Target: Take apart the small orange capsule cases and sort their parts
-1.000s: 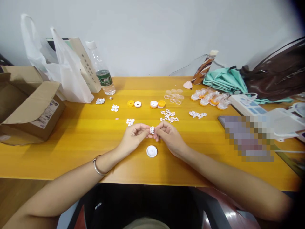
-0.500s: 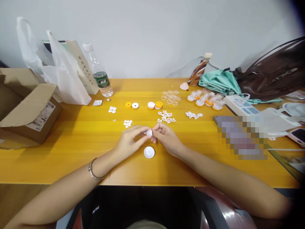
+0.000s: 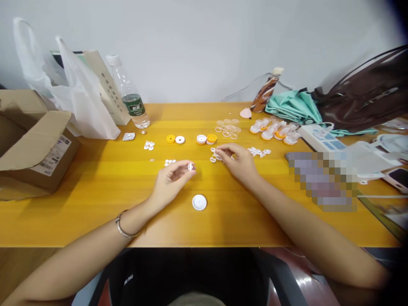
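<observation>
My left hand (image 3: 170, 178) pinches a small white plastic piece (image 3: 190, 166) between thumb and fingers above the yellow table (image 3: 95, 182). My right hand (image 3: 240, 161) has reached forward to a pile of small white openwork parts (image 3: 214, 156), its fingertips on them; whether it grips one I cannot tell. A white round cap (image 3: 199, 202) lies on the table between my forearms. Beyond are yellow and white discs (image 3: 175, 139), another white and orange pair of discs (image 3: 206, 139), and a cluster of tiny white pieces (image 3: 170, 162).
An open cardboard box (image 3: 35, 144), white plastic bags (image 3: 79, 97) and a water bottle (image 3: 129, 97) stand at the left back. Clear rings (image 3: 228, 127), assembled orange-white parts (image 3: 274, 131), a brown bottle (image 3: 264, 91), teal cloth (image 3: 296, 108), a brown bag (image 3: 366, 95) and a power strip (image 3: 321, 138) fill the right.
My hands have parted. The right hand moved forward and right to the pile of white parts, while the left hand kept the small white piece and drifted slightly left.
</observation>
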Demonstrator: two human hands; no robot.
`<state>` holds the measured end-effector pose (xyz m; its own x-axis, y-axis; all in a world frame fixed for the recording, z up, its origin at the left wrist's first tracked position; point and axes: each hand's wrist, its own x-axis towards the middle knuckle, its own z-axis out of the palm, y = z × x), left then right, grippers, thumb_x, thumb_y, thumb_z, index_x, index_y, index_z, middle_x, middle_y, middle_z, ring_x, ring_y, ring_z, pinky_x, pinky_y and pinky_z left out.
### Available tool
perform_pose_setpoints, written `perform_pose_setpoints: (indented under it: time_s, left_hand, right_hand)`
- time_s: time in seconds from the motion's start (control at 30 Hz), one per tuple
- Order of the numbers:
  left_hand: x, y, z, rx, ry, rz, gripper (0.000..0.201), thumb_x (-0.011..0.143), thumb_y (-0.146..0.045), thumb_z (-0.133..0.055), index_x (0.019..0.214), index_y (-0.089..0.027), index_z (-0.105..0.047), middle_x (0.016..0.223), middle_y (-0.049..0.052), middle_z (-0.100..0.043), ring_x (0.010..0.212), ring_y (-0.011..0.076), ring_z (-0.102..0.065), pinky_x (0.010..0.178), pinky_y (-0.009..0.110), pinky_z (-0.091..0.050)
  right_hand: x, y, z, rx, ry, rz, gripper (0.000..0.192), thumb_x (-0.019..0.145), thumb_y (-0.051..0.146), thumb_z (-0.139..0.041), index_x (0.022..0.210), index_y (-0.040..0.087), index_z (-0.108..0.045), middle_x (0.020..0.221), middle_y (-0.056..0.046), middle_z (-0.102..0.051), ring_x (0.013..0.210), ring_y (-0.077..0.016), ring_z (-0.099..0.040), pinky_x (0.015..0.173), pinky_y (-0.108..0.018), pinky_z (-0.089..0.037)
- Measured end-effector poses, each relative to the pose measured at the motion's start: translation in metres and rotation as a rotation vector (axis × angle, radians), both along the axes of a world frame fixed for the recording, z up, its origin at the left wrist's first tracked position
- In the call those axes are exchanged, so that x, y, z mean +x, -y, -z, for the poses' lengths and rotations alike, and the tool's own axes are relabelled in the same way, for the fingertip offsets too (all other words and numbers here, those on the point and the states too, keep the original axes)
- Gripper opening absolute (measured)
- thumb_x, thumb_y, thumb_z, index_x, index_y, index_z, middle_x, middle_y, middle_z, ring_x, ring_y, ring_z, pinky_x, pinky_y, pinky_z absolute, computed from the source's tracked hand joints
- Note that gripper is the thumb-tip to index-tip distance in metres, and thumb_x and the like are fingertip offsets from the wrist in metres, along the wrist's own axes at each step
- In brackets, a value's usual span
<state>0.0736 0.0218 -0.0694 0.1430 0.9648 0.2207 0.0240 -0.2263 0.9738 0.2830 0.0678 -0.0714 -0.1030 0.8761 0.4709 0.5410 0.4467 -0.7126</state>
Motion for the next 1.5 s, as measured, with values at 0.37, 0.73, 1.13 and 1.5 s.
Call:
perform_pose_setpoints:
  time_s: [0.37, 0.73, 1.13, 1.5]
  left_hand:
    - [0.003, 0.000, 0.003, -0.253, 0.089, 0.093, 0.024, 0.074, -0.030, -0.066, 0.092, -0.015, -0.068, 0.089, 0.005, -0.068, 0.074, 0.0110, -0.059, 0.074, 0.026, -0.049]
    - [0.002, -0.002, 0.008, -0.287, 0.191, 0.245, 0.029, 0.081, -0.032, -0.059, 0.105, -0.018, -0.065, 0.081, 0.002, -0.061, 0.071, 0.0078, -0.052, 0.070, 0.021, -0.043]
    - [0.003, 0.003, 0.004, -0.273, 0.262, 0.299, 0.025, 0.074, -0.020, -0.066, 0.098, -0.016, -0.059, 0.089, 0.003, -0.064, 0.081, 0.0098, -0.058, 0.077, 0.023, -0.045]
    - [0.003, 0.009, 0.005, -0.354, 0.144, 0.337, 0.029, 0.085, -0.041, -0.050, 0.076, -0.014, -0.054, 0.064, 0.000, -0.056, 0.058, 0.0077, -0.051, 0.057, 0.020, -0.040]
  right_hand:
    - [0.011, -0.020, 0.018, 0.109, 0.246, 0.075, 0.021, 0.080, 0.031, -0.057, 0.094, 0.022, -0.071, 0.076, -0.004, -0.050, 0.072, -0.0173, -0.049, 0.070, -0.035, -0.042]
    - [-0.021, 0.029, -0.013, 0.005, -0.016, -0.263, 0.022, 0.085, 0.027, -0.050, 0.103, 0.024, -0.063, 0.078, -0.002, -0.056, 0.073, -0.0139, -0.051, 0.071, -0.030, -0.042]
    - [-0.036, 0.045, -0.006, -0.224, -0.287, -0.422, 0.020, 0.080, 0.032, -0.060, 0.098, 0.025, -0.064, 0.083, -0.002, -0.060, 0.076, -0.0150, -0.055, 0.074, -0.032, -0.046]
    - [-0.034, 0.050, -0.006, -0.272, -0.344, -0.543, 0.016, 0.078, 0.032, -0.061, 0.092, 0.024, -0.058, 0.072, 0.001, -0.058, 0.069, -0.0124, -0.054, 0.069, -0.029, -0.045]
